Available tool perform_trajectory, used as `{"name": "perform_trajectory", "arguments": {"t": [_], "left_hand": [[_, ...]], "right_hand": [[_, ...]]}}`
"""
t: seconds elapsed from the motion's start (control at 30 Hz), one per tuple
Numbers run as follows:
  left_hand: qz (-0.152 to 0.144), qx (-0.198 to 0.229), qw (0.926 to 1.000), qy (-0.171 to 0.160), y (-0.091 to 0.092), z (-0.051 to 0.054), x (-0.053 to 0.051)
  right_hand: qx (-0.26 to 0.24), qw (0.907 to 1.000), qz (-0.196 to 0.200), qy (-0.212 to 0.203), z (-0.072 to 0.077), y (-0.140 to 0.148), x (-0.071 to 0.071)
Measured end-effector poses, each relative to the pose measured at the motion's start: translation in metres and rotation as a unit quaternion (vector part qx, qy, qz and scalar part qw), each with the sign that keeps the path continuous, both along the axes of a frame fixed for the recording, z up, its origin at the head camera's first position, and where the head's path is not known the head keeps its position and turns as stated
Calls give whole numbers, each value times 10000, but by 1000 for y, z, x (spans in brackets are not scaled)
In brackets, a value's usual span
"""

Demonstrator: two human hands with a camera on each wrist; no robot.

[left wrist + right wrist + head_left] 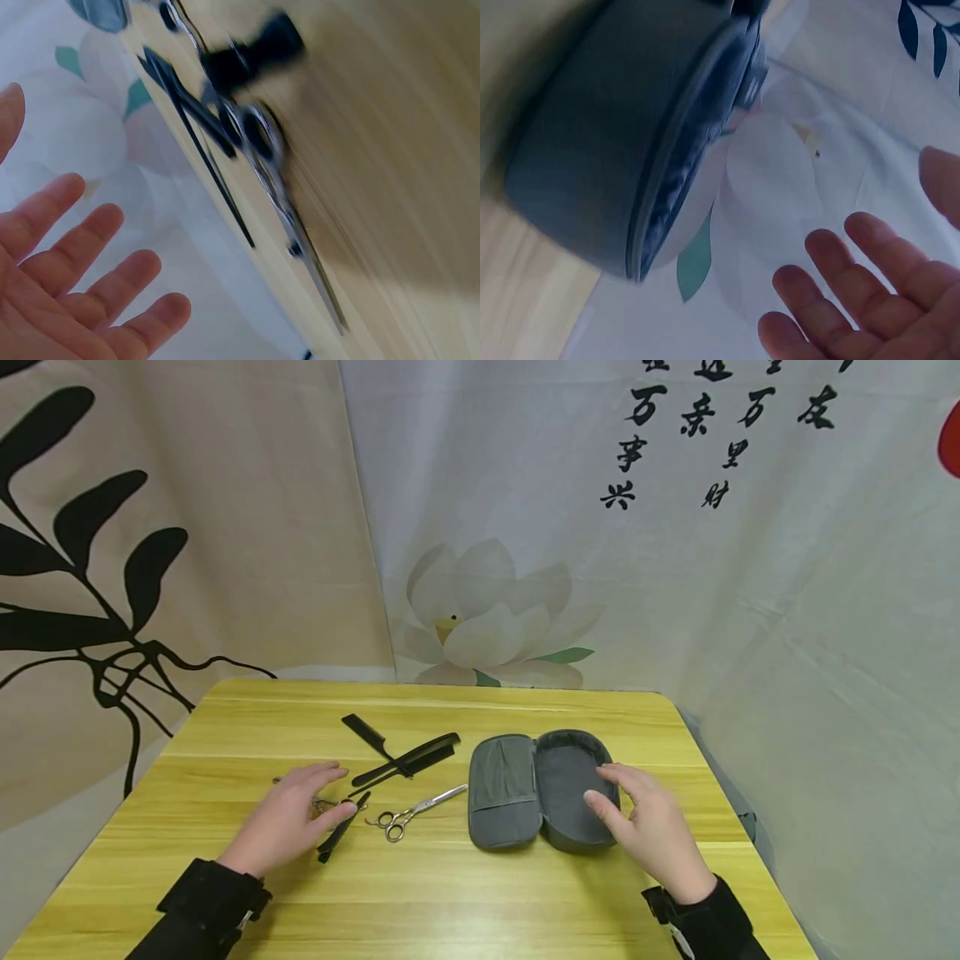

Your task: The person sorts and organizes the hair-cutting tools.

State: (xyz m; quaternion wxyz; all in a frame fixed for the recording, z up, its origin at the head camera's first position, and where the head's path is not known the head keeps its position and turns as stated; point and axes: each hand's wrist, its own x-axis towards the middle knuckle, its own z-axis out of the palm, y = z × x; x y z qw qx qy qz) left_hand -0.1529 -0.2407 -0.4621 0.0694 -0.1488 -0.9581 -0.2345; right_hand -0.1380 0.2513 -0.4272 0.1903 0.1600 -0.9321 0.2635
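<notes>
My left hand (288, 814) hovers with spread fingers over a pair of scissors (281, 199), which it partly hides in the head view. Just by its thumb lies a slim black hair clip (342, 828). A second pair of scissors (420, 811) lies further right, blades pointing at a grey zip case (504, 822). This case lies unfolded, a pocketed flap on its left and a deep hollow on its right. Beside the deep half, my right hand (652, 814) is held with its fingers extended; the right wrist view shows it apart from the case wall (592, 142).
Behind the scissors, several black combs (365, 732) cross one another on the wooden table (450, 902). A printed cloth (525, 468) with a lotus and dark characters hangs behind the table's far edge.
</notes>
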Motion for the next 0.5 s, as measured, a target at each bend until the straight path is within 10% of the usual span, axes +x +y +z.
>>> {"name": "perform_trajectory", "arguments": {"t": [0.5], "left_hand": [[-426, -436, 9981, -59, 76, -13, 19]], "right_hand": [[1119, 9859, 541, -1116, -34, -44, 10]]}}
